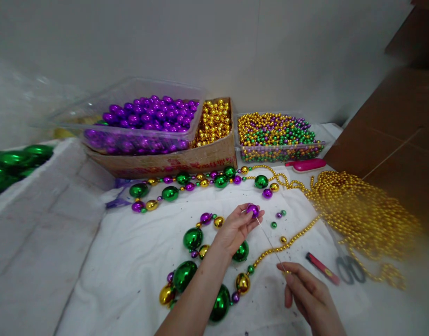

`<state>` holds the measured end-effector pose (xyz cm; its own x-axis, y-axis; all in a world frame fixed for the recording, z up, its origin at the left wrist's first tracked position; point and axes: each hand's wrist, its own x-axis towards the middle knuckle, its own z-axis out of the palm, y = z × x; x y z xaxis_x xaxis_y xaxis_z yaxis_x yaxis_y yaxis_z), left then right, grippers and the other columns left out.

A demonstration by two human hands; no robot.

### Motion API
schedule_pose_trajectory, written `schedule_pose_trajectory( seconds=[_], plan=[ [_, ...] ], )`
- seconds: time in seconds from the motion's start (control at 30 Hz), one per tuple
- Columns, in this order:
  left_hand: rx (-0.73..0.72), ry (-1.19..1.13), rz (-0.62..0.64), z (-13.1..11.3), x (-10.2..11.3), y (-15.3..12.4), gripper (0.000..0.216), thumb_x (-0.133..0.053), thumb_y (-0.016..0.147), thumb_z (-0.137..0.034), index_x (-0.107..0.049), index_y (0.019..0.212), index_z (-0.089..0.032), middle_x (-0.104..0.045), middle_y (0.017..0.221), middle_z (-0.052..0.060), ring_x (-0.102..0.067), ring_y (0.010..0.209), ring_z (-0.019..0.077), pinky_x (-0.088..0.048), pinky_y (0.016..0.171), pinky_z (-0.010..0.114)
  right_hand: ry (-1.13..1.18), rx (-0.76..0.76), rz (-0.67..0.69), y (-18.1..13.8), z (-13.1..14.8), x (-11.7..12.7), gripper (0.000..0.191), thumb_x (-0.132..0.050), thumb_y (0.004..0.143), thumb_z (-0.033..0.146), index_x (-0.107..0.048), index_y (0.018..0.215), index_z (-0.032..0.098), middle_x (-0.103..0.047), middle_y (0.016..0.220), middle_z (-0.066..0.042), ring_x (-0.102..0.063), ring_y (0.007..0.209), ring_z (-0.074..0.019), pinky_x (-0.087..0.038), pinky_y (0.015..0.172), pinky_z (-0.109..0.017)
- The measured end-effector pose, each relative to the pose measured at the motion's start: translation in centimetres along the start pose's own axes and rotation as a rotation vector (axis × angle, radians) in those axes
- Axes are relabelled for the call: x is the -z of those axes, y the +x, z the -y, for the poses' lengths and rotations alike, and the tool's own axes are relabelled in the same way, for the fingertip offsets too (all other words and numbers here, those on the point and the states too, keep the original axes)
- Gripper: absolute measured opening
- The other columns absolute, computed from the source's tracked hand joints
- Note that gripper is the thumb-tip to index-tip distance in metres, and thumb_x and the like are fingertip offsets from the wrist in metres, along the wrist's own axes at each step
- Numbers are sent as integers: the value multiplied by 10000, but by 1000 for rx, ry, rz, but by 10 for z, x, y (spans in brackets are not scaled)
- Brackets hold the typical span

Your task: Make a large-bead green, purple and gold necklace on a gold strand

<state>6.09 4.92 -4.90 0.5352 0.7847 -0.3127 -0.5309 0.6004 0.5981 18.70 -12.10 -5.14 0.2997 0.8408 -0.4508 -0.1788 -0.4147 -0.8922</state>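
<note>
White cloth (pixel 123 261) covers the surface beneath your fingers, and a pale wall (pixel 200 42) rises well beyond them. Your left hand (pixel 237 228) has its fingertips closed around a shiny purple bead (pixel 252 211). From that bead a thin straight line (pixel 270 240) slants down to your right hand (pixel 307 291), whose thumb and fingers are pinched together on its lower end, where something small and gold shows; you can't tell exactly what. Below your left fingers, on both sides of your forearm, lies a strand of large green, gold and purple beads, with a big green bead (pixel 220 303) near your wrist's underside. A gold bead chain (pixel 301 232) passes just above your right fingers toward a gold heap (pixel 361 210) on their far right. Close to the right of those fingers are a red stick-shaped tool (pixel 322 268) and blurred scissors (pixel 350 269). Past your left fingertips lies another beaded strand (pixel 170 193), and behind it stand a clear tub (pixel 85 105) of purple balls, a cardboard box (pixel 158 165) and a bin (pixel 280 147) of mixed beads.
</note>
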Motion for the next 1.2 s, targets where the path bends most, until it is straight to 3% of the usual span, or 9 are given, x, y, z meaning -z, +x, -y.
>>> schedule_pose_trajectory(
  seconds=[0.27, 0.4, 0.53, 0.67, 0.77, 0.9, 1.03, 1.13, 1.2],
  plan=[
    [13, 51, 62, 10, -5, -6, 275, -680, 754, -109, -545, 990, -146, -631, 1080, 101, -595, 1080, 250, -433, 980, 386, -28, 38, 32, 13, -5, 2, 457, -567, 799, 508, -596, 1051, 128, -515, 513, 19, -289, 418, -64, -164, 409, -201],
    [55, 158, 109, 13, -9, -5, 273, -696, 752, -180, -575, 994, -150, -647, 1049, 99, -624, 998, 228, -465, 916, 381, -61, 146, -22, 30, -1, -5, 438, -545, 815, 499, -577, 1070, 143, -541, 544, 19, -361, 442, -88, -256, 428, -204],
    [-9, 296, 23, 8, -13, 0, 219, -663, 780, -320, -642, 890, -131, -660, 1041, 110, -630, 913, 193, -481, 822, 318, -226, 240, -1, 40, 3, -5, 391, -531, 837, 467, -555, 1085, 166, -591, 605, 2, -512, 570, -142, -374, 540, -231],
    [-64, 324, -30, 5, -18, 5, 196, -709, 725, -313, -639, 744, -130, -653, 1076, 114, -608, 968, 215, -464, 840, 332, -389, 220, 51, 41, 2, 1, 428, -459, 884, 433, -476, 1238, 192, -610, 717, -15, -538, 601, -171, -408, 537, -260],
    [-140, 384, -52, 4, -22, 7, 173, -687, 740, -306, -650, 754, -138, -664, 1039, 100, -602, 940, 194, -459, 844, 325, -521, 340, -34, 42, 2, 3, 444, -463, 889, 394, -458, 1291, 205, -631, 934, -68, -577, 792, -214, -461, 711, -334],
    [-240, 442, -84, 2, -29, 10, 172, -666, 754, -311, -667, 805, -147, -664, 955, 67, -597, 768, 137, -476, 725, 262, -721, 624, -293, 46, 14, -1, 498, -522, 867, 358, -435, 1338, 219, -514, 1245, -108, -435, 1142, -272, -351, 967, -430],
    [-208, 376, -64, 4, -38, 15, 178, -679, 732, -304, -649, 798, -141, -644, 910, 55, -604, 724, 141, -489, 650, 260, -655, 673, -261, 59, 26, -5, 310, -501, 879, 322, -597, 1155, 219, -593, 1099, -88, -491, 1040, -249, -386, 908, -397],
    [-176, 315, -78, 9, -42, 20, 195, -700, 711, -304, -632, 779, -135, -633, 872, 48, -612, 713, 143, -486, 625, 251, -413, 495, -148, 70, 27, -3, 221, -526, 853, 351, -655, 801, 179, -640, 807, -66, -555, 823, -219, -430, 759, -341],
    [-157, 272, -87, 13, -41, 26, 204, -710, 704, -304, -625, 782, -136, -627, 853, 40, -615, 710, 139, -485, 632, 247, -175, 323, -52, 74, 25, 0, 246, -573, 813, 391, -639, 776, 157, -634, 712, -49, -543, 662, -170, -418, 602, -273]
  ],
)
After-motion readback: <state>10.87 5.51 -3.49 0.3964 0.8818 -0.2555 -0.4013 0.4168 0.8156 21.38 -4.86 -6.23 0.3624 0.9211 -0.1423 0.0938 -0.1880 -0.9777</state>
